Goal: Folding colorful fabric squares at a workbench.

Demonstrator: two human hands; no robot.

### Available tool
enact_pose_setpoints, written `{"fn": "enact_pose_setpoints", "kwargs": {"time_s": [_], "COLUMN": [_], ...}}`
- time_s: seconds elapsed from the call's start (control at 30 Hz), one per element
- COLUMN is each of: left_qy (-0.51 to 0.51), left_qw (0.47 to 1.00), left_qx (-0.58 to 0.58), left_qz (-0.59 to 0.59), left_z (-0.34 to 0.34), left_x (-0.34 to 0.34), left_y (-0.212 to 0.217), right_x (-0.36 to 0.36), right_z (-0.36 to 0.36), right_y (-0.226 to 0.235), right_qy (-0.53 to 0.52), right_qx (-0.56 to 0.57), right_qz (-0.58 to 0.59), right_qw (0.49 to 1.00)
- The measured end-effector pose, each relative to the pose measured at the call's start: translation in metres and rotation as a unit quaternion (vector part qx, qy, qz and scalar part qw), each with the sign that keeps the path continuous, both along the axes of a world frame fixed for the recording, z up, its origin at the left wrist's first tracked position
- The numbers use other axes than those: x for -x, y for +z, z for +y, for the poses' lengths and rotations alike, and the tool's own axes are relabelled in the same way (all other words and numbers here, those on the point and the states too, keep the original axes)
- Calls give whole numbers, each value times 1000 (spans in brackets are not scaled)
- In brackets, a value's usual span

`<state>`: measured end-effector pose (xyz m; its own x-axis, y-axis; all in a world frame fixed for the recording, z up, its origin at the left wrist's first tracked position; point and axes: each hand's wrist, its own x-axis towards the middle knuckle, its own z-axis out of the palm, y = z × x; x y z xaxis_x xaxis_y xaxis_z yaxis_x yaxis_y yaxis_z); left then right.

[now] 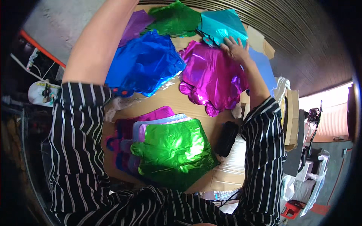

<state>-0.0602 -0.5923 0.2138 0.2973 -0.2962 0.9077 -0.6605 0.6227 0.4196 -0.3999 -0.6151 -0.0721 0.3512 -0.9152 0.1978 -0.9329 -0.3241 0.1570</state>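
Note:
My right hand (235,49) lies with spread fingers on the lower edge of a stack of shiny teal foil sheets (222,25), at the far right of the cardboard. Just below it is a pile of magenta foil sheets (213,71) with rounded tabs. My left arm reaches past the top edge of the picture, so that hand is out of sight. Beside that forearm are blue foil sheets (147,62), a purple foil sheet (136,25) and dark green foil sheets (175,19). Nearest me, a bright green foil sheet (173,147) tops a fanned stack of several colours.
Brown cardboard (171,100) lies under the foil. A black oblong object (227,138) rests to the right of the near stack. Clear crumpled plastic (122,103) lies by my left sleeve. Cardboard flaps (292,116) stand at the right, and a red plastic item (292,209) sits lower right.

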Motion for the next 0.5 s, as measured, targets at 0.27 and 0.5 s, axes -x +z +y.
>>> {"fn": "enact_pose_setpoints", "kwargs": {"time_s": [0.27,0.5], "left_qy": [-170,-282], "left_qw": [928,845], "left_qx": [27,97], "left_qz": [-331,-445], "left_z": [262,388], "left_x": [-5,3], "left_y": [-80,-166], "right_x": [-38,25], "right_z": [183,353], "right_y": [127,146], "right_qy": [142,78], "right_qx": [-530,-498], "right_qz": [-719,-794], "right_qw": [427,339]}}
